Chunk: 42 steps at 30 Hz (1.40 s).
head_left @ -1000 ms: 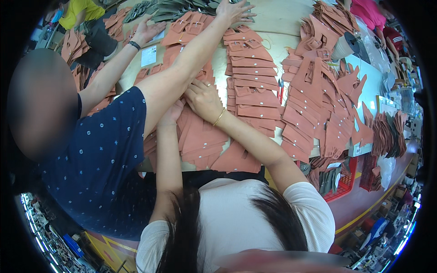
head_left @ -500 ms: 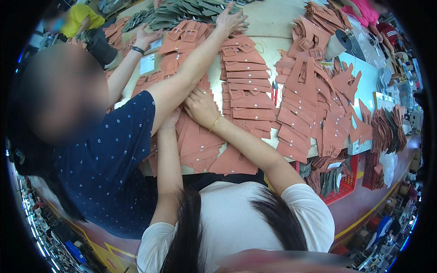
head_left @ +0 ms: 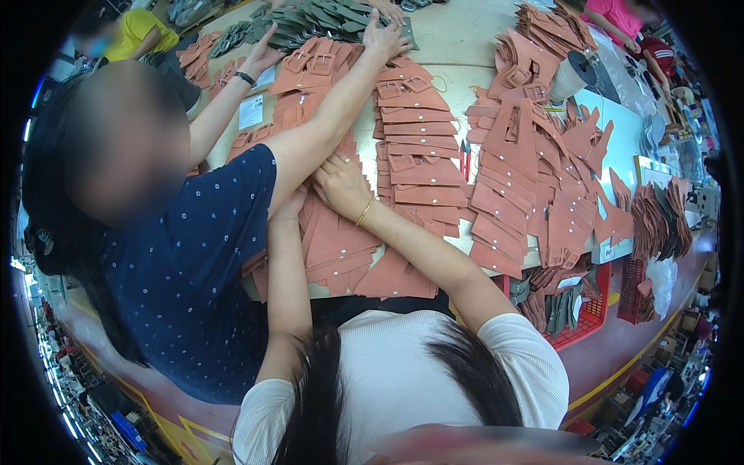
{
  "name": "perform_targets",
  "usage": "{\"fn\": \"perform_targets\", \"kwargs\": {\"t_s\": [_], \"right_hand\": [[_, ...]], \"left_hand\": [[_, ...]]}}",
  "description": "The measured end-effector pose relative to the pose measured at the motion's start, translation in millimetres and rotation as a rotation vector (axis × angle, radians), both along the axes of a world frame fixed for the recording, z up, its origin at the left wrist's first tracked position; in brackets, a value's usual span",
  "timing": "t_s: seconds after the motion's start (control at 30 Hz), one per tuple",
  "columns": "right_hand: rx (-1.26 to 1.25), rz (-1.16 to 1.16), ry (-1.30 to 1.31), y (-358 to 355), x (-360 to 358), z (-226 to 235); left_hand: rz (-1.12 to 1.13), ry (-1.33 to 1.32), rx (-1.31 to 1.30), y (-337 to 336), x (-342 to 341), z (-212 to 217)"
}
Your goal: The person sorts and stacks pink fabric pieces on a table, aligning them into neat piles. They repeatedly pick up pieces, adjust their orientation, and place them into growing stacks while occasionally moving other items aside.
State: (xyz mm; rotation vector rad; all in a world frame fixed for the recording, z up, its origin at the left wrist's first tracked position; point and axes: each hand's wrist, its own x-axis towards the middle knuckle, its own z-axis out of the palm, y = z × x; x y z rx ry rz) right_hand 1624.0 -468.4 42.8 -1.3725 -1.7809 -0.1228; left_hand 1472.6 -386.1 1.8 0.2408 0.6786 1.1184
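Note:
My left hand (head_left: 290, 204) is among the overlapping salmon-coloured leather-like pieces (head_left: 337, 236), its fingers hidden under a co-worker's forearm. Close beside it, my right hand (head_left: 343, 184), with a bracelet at the wrist, bends closed over the same row; its fingertips and whatever they pinch are hidden. Salmon pieces with buckles (head_left: 322, 63) lie farther up this row. From the left a co-worker's arm crosses above my hands, and that co-worker's hand (head_left: 385, 39) reaches a dark green pile (head_left: 310, 21). The co-worker's other hand (head_left: 263, 56) is raised, fingers apart.
Another layered row of salmon pieces (head_left: 422, 147) runs to the right, with red-handled snips (head_left: 466, 161) beside it. Larger stacks (head_left: 515, 178) and a thread cone (head_left: 572, 77) stand farther right. A red basket (head_left: 593, 310) holds pieces below the table edge. The co-worker's body is close on my left.
The co-worker has leaned slightly forward and right, the reaching hand now turned upward at the green pile. Another person's hand shows more at the far edge. My hands stay nearly still.

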Motion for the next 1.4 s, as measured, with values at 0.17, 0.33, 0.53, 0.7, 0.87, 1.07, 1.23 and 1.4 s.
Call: {"fn": "perform_targets", "kwargs": {"t_s": [0.17,0.33,0.53,0.7,0.87,1.07,1.23,1.4], "right_hand": [[0.029,-0.013,0.04,1,-2,0],[0.065,-0.027,0.03,2,-3,-4],[0.079,-0.029,0.023,3,-4,-7],[0.08,-0.034,0.023,3,-4,-8],[0.056,-0.019,0.048,2,-3,-6],[0.038,-0.031,0.056,2,-3,-5],[0.018,-0.018,0.064,4,-4,-8],[0.056,-0.018,0.049,5,-3,-8]], "left_hand": [[-0.071,0.118,0.064,4,-2,-9],[-0.24,0.124,0.15,11,-10,-14],[-0.181,0.144,0.082,6,-3,1],[-0.106,0.138,-0.017,-1,4,12],[-0.163,0.152,0.06,3,-3,3],[-0.196,0.078,0.073,7,-5,2],[-0.246,0.105,0.1,8,-2,3],[-0.237,0.113,0.104,7,0,7]]}}
